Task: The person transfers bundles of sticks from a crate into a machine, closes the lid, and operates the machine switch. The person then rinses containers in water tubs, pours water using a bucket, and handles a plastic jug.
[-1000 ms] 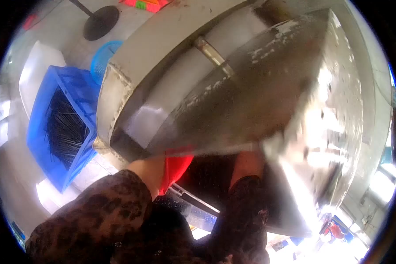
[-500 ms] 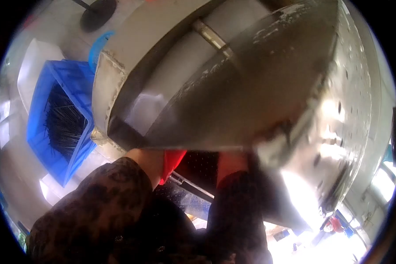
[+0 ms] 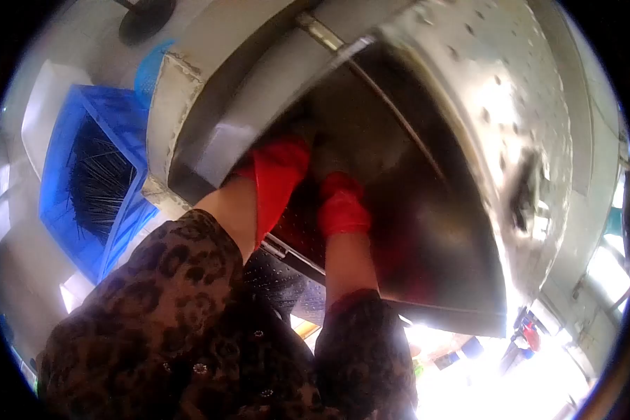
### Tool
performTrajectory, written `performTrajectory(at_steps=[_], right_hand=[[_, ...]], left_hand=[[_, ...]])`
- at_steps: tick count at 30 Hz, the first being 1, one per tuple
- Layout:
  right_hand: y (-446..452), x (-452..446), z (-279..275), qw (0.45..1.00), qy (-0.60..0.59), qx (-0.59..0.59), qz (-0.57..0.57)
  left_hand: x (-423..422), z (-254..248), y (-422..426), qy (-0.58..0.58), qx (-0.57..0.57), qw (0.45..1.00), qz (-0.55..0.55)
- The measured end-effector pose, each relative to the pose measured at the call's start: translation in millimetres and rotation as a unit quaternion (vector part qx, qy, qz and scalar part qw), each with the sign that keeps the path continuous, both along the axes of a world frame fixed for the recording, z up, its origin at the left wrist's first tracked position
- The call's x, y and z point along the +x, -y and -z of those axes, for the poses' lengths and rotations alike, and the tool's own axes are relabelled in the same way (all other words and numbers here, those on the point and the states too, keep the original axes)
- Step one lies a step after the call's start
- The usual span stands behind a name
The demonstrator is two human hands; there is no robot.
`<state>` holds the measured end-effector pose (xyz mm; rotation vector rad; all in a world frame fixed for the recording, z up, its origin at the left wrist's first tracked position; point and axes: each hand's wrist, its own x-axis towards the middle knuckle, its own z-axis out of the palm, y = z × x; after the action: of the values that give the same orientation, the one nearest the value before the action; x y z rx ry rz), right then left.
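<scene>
My left hand (image 3: pixel 281 168), in a red rubber glove, reaches into the dark opening of a large metal drum (image 3: pixel 497 105) with a dented, perforated outer wall. Its fingers fade into the shadow inside, so what they touch is hidden. Beside it, lower and to the right, my right hand (image 3: pixel 343 204) wears a matching red glove. That glove looks rounded at its far end; its fingers face away from me and cannot be made out. Beneath my forearms runs a perforated dark metal panel (image 3: pixel 276 280) with a bright latch-like bar (image 3: pixel 276 246) along its edge.
On the left, a blue crate (image 3: pixel 122 112) holds many thin black rods (image 3: pixel 101 182). A pale metal housing (image 3: pixel 224 52) surrounds the drum. Behind the crate are a white container (image 3: pixel 45 105) and a round blue object (image 3: pixel 150 73). A dark round base (image 3: pixel 145 22) stands farther back.
The drum has turned: the metal wall that covered my hands has swung up and away, so its opening now shows both red gloves inside. My right forearm is now visible too.
</scene>
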<state>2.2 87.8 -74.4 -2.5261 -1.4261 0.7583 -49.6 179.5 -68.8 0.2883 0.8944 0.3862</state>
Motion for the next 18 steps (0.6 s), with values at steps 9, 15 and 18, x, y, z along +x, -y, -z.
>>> performTrajectory(at_steps=[9, 15, 18], right_hand=[[36.3, -21.6, -133.1, 0.982, -0.006, 0.098, 0.164], [166.1, -66.9, -202.6, 0.759, 0.061, 0.572, 0.306], [199.7, -81.5, -222.4, 0.787, 0.032, 0.506, 0.351]], left_hand=[[9.8, -75.4, 23.2, 0.113, -0.074, 0.99, -0.045], [-31.2, -146.2, 71.9, 0.289, -0.12, 0.948, -0.067], [-45.9, -190.5, 145.5, 0.241, -0.005, 0.97, -0.038]])
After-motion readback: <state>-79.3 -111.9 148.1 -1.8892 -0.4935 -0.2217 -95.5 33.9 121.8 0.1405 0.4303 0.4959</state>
